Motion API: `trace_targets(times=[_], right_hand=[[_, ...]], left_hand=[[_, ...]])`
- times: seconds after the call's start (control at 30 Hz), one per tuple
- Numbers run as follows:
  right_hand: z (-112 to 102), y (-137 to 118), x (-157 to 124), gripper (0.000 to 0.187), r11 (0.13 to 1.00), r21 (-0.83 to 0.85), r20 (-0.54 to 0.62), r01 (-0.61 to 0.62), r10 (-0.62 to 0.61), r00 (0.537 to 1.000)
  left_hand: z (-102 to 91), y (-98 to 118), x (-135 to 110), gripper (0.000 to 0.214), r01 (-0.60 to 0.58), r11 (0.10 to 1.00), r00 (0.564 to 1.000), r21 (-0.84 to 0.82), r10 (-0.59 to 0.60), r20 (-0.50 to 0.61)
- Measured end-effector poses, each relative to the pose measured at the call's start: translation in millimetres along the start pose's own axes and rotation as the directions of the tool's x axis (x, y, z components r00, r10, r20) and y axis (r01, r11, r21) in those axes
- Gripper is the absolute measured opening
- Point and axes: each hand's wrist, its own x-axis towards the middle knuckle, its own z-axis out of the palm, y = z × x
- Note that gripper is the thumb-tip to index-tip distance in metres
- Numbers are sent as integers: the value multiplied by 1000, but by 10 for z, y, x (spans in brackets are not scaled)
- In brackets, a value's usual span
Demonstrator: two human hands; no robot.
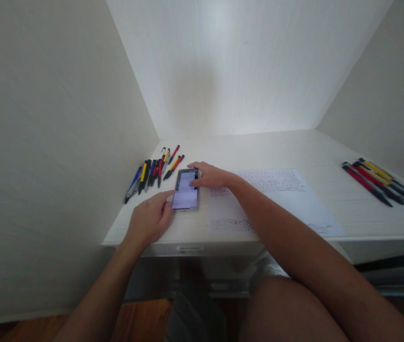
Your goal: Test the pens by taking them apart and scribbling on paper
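A smartphone (185, 197) with a lit screen and what looks like a keyboard on its lower half is at the left part of the desk. My right hand (211, 175) reaches over its upper right corner, fingers at the top edge and thumb over the screen. From the left, my left hand (151, 217) holds the phone's left edge with index finger and thumb; its other fingers are hidden. Under my right forearm lies a white sheet of paper (276, 206), covered at top and bottom with handwriting in dark and red ink.
Several pens and markers (148, 173) in black, yellow, red and blue lie beside the left wall. Another group of pens (376, 180) rests at the desk's right side. White panels enclose the desk (259, 147) on three sides. A drawer handle (189, 249) shows below the front edge.
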Motion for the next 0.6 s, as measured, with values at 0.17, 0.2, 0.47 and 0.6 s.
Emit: trace_targets(times=[0.17,0.2,0.47,0.6], right_hand=[[-18,-36,-16,66,1000,-17,10,5,-5,1000],[-21,-41,-18,64,1000,-22,10,9,-9,1000],[0,-11,8,63,999,-16,-5,27,-27,1000],[13,8,14,59,999,-10,-3,36,-36,999]], left_hand=[[-37,7,-30,43,-12,1000,999,-16,11,-37],[-37,3,-35,41,-24,1000,999,-14,23,-40],[11,0,16,48,22,998,999,63,-23,23],[-10,31,18,50,61,997,998,56,-62,17]])
